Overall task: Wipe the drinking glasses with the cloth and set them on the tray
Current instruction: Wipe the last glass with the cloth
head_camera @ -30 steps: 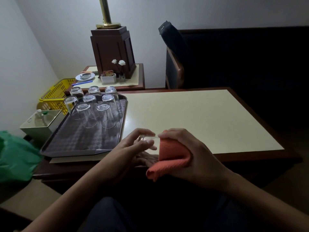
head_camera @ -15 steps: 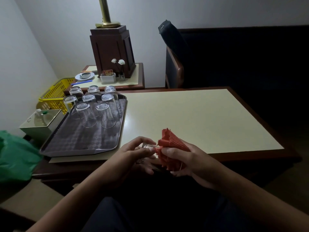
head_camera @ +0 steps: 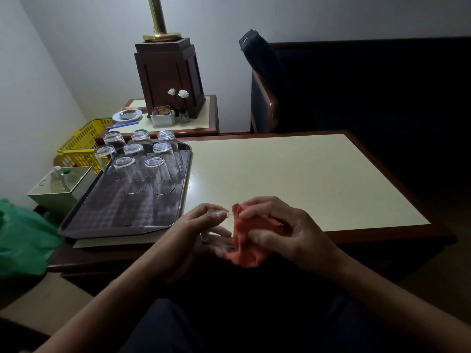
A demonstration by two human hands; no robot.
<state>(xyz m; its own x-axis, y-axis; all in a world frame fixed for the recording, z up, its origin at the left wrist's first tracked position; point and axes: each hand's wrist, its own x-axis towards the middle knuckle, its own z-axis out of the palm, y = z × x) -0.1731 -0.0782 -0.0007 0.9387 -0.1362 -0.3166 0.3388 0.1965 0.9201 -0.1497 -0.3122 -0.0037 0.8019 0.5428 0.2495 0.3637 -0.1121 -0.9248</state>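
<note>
My left hand [head_camera: 204, 230] grips a clear drinking glass [head_camera: 216, 226] lying on its side at the table's front edge; most of the glass is hidden by my fingers and the cloth. My right hand [head_camera: 288, 233] holds a bunched orange-red cloth [head_camera: 246, 247] pressed against the glass's open end. To the left lies a dark tray [head_camera: 122, 215] with several clear glasses [head_camera: 132, 174] standing upside down at its far end. The near half of the tray is bare.
The cream table [head_camera: 293, 179] has a dark wood rim. A side table at the back holds a lamp base [head_camera: 170, 77], a saucer and a small white holder. A yellow basket [head_camera: 81, 143], a pale box [head_camera: 61, 184] and a green bag [head_camera: 23, 238] are at the left. A dark chair [head_camera: 265, 98] stands behind.
My right hand has turned the cloth round the glass's rim; the cloth went from draped over the glass to bunched at its open end. My left hand still holds the glass in the same place.
</note>
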